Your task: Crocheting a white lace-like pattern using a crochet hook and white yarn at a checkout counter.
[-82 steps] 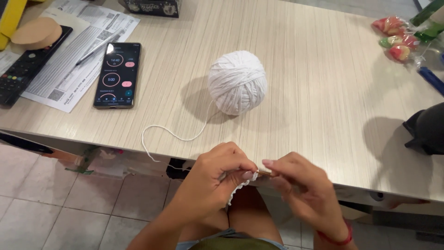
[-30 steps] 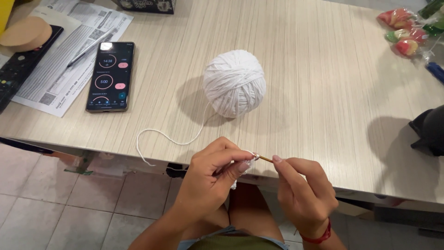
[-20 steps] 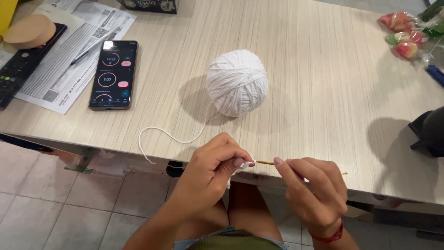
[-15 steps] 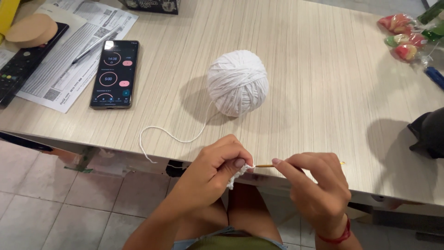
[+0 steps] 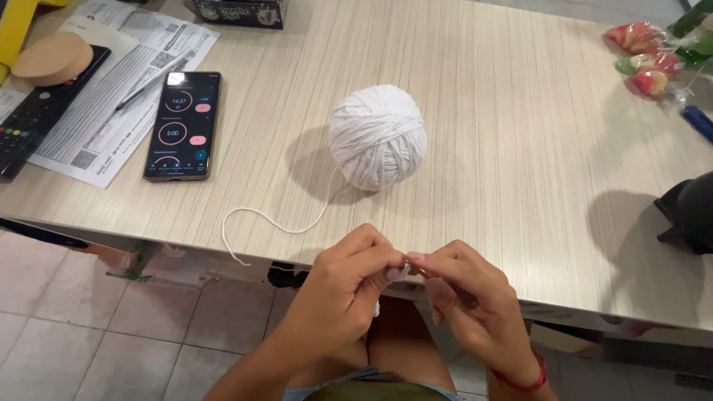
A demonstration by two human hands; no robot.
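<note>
Pale wood-grain laminate covers the worktop (image 5: 520,148), its fine streaks running away from the near edge, and below that edge lies a floor of large beige tiles (image 5: 89,327). Near the middle of the worktop sits a round ball of white yarn (image 5: 378,137), wound in crossing bands and casting a soft shadow to its left. From the ball's lower left a thin white strand (image 5: 260,221) loops over the laminate toward the near edge. Just in front of the ball, past the edge, the left hand (image 5: 345,293) pinches a small bit of white crochet work (image 5: 405,269) between thumb and fingers — tight and narrow. The right hand (image 5: 468,301), touching it fingertip to fingertip, is closed around a slim hook that barely shows; a red band circles its wrist. Well to the left of the ball lies a flat black smartphone (image 5: 180,125) with a lit screen, and beyond it printed paper sheets (image 5: 89,126) and a black remote control (image 5: 37,119). Far right of the ball — glossy wrapped sweets in red and green (image 5: 646,63).
</note>
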